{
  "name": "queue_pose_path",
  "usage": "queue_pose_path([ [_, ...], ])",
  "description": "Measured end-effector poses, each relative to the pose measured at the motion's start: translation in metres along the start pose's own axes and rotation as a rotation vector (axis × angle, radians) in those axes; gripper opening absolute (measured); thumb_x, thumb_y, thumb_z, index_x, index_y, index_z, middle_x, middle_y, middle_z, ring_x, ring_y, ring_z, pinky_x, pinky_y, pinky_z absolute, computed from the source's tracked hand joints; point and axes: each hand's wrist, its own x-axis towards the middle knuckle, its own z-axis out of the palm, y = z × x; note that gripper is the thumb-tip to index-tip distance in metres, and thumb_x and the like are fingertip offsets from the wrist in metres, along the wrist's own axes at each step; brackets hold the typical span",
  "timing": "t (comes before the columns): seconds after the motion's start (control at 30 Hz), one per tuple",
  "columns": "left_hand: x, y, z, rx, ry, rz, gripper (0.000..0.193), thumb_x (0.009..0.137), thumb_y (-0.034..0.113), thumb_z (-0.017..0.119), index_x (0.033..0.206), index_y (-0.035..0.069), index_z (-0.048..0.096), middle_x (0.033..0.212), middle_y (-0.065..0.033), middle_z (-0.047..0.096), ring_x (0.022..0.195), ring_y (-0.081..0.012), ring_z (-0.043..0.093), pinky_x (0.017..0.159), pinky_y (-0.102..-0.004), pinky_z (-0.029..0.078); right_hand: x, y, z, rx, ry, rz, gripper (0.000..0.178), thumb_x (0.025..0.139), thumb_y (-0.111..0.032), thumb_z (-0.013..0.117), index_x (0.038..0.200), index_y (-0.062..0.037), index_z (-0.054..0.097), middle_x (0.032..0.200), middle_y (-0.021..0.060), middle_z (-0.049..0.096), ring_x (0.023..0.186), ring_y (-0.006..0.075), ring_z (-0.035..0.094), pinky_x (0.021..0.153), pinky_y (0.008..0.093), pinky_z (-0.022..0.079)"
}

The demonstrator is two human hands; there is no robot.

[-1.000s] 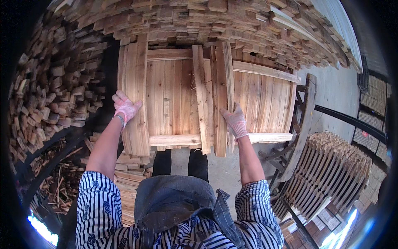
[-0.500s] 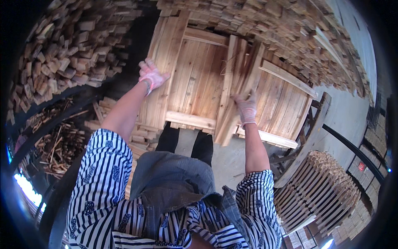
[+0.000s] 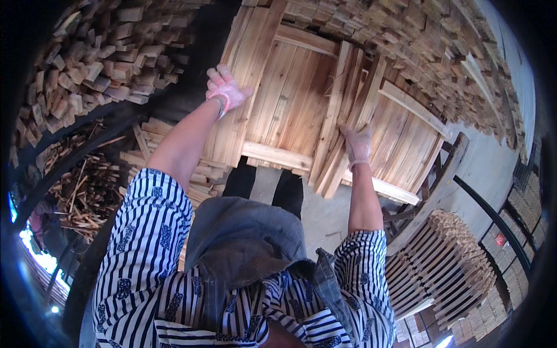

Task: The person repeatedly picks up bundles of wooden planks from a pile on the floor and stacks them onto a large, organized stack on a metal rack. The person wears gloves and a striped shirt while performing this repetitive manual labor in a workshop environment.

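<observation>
Your left hand (image 3: 228,93), in a pink-and-white glove, lies with fingers spread and thumb out on the long boards (image 3: 235,133) along the left side of the work. Your right hand (image 3: 357,145), also gloved, is on the loose slats (image 3: 366,98) in the middle, at their right edge; you cannot tell from here whether its fingers are closed around one. Those slats slant from far right to near left, between the left plank panel (image 3: 296,93) and the right plank panel (image 3: 400,139). Each panel has a crosspiece along its near and far edges. Beyond, at the far side, rises a stack of cut timber (image 3: 394,35); another timber pile (image 3: 110,64) stands to the far left. At the near right is a bundle of slats (image 3: 441,267), and concrete floor (image 3: 322,217) shows just in front of your grey apron (image 3: 243,238).
</observation>
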Motion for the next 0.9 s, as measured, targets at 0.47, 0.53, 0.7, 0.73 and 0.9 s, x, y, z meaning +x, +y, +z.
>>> queue_pose_path([
  [0.47,-0.009,0.009,-0.008,0.064,0.035,-0.004,0.114,0.076,0.052,0.069,0.147,-0.003,-0.002,0.146,-0.0269,0.010,0.134,-0.0423,0.028,0.109,-0.0462,0.031,-0.067,-0.122,0.156,0.355,-0.244,-0.095,0.078,0.093,-0.041,0.056,0.145,0.0060,0.022,0.141,0.0307,0.041,0.134,0.0390,0.039,0.112,0.0388,0.029],
  [0.53,0.000,0.010,0.010,0.149,0.111,0.028,0.116,0.075,0.053,0.069,0.146,-0.005,-0.001,0.144,-0.0257,0.014,0.132,-0.0413,0.032,0.107,-0.0448,0.034,-0.058,-0.136,0.190,0.443,-0.195,-0.106,0.075,0.095,-0.041,0.051,0.146,0.0053,0.022,0.144,0.0301,0.037,0.136,0.0384,0.035,0.113,0.0382,0.028],
  [0.7,-0.008,0.007,-0.010,0.094,-0.024,-0.028,0.114,0.078,0.053,0.067,0.147,-0.005,-0.002,0.144,-0.0261,0.014,0.133,-0.0415,0.029,0.108,-0.0413,0.033,-0.052,-0.119,0.125,-0.111,-0.403,-0.274,0.076,0.096,-0.047,0.045,0.148,0.0029,0.021,0.151,0.0282,0.026,0.140,0.0366,0.031,0.114,0.0369,0.026],
  [0.73,-0.011,0.010,-0.017,0.083,-0.063,-0.064,0.114,0.078,0.053,0.067,0.147,-0.005,-0.002,0.144,-0.0261,0.014,0.134,-0.0415,0.029,0.108,-0.0408,0.033,-0.049,-0.098,0.114,-0.259,-0.173,-0.368,0.078,0.095,-0.049,0.045,0.149,0.0021,0.019,0.152,0.0281,0.024,0.140,0.0368,0.030,0.114,0.0378,0.026],
  [0.9,-0.010,0.004,-0.003,0.089,-0.002,-0.018,0.114,0.078,0.053,0.068,0.147,-0.003,-0.003,0.147,-0.0262,0.011,0.134,-0.0410,0.029,0.107,-0.0427,0.033,-0.017,-0.013,0.039,-0.327,0.003,0.044,0.098,0.085,-0.059,0.056,0.150,0.0005,0.013,0.135,0.0310,0.046,0.129,0.0383,0.044,0.104,0.0386,0.040],
])
